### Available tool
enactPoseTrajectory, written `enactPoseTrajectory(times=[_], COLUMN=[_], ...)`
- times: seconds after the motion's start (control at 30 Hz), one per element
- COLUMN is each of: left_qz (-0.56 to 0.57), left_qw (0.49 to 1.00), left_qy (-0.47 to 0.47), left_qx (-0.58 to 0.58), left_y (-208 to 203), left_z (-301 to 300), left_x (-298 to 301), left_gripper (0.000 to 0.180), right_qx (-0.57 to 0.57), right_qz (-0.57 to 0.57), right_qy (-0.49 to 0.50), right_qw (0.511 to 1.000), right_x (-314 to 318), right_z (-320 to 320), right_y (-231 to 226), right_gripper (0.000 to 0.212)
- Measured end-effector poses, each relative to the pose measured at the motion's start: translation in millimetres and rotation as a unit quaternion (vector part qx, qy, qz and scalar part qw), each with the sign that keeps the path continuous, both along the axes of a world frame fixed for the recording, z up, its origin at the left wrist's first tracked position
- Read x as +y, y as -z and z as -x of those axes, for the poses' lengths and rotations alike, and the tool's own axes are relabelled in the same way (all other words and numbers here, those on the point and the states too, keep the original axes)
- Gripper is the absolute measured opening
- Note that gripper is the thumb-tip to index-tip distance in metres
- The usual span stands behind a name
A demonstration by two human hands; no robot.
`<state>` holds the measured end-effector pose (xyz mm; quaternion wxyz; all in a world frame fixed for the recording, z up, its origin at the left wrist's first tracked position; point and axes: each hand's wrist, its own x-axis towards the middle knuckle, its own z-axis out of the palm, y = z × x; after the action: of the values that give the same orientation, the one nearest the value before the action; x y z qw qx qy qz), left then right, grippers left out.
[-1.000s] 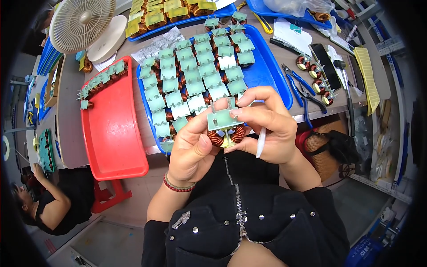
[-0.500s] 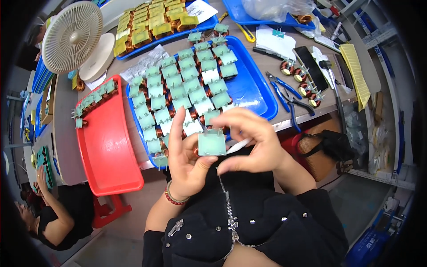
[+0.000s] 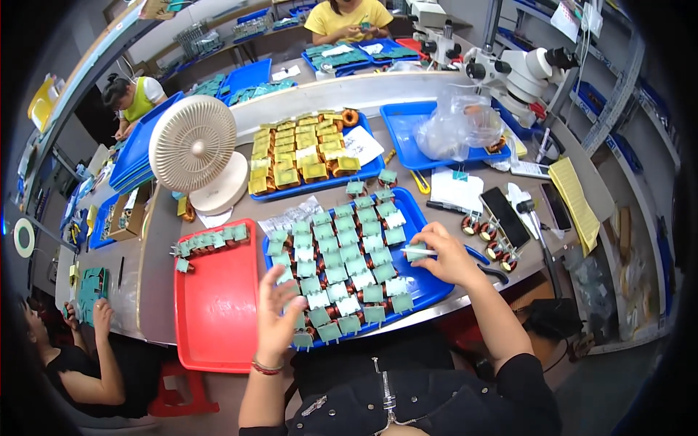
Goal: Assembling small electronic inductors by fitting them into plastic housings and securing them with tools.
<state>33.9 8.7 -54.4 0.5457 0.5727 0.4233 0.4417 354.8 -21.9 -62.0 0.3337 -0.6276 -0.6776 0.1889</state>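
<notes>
My left hand point(image 3: 276, 314) is raised over the near left edge of the blue tray point(image 3: 435, 289), its fingers apart and nothing in them. Over the right side of that tray, my right hand point(image 3: 447, 256) grips a slim white pen-like tool point(image 3: 419, 251). A coil with a square green plate point(image 3: 415, 256) is at the same fingertips, partly hidden by the tool. Packed rows of copper-wound coils with green plates point(image 3: 336, 258) fill the left and middle of the blue tray.
At left, a red tray point(image 3: 217, 312) holds one row of green-plated coils. Behind stand a fan point(image 3: 195, 149) and a tray of yellow-plated coils point(image 3: 294, 156). Pliers point(image 3: 494, 272), ring coils point(image 3: 500, 251) and a phone point(image 3: 504, 216) lie at right. Other people work nearby.
The view has tilted up. A green-plated coil has passed from my left hand to my right, which has moved right over the tray. My left hand has let go.
</notes>
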Motion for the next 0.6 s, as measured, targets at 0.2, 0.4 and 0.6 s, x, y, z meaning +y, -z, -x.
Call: enactPoseTrajectory(times=[0.2,0.4,0.6], left_qz=[-0.178,-0.074,-0.086], left_qw=[0.885,0.784,0.759], left_qy=[-0.242,-0.409,-0.521], left_qx=[0.357,0.461,0.381], left_y=[63.2,79.2,83.9], left_z=[121.3,157.9,158.7], left_x=[84.4,139.0,161.4], left_gripper=[0.06,0.057,0.054], right_qx=[-0.024,-0.017,-0.057], right_qz=[0.016,-0.008,-0.042], right_qy=[-0.037,-0.018,-0.013], right_qw=[0.999,1.0,0.997], right_x=[25.2,31.4,21.4], right_z=[4.6,2.5,7.7], right_y=[20.4,31.9,18.2], right_gripper=[0.045,0.046,0.05])
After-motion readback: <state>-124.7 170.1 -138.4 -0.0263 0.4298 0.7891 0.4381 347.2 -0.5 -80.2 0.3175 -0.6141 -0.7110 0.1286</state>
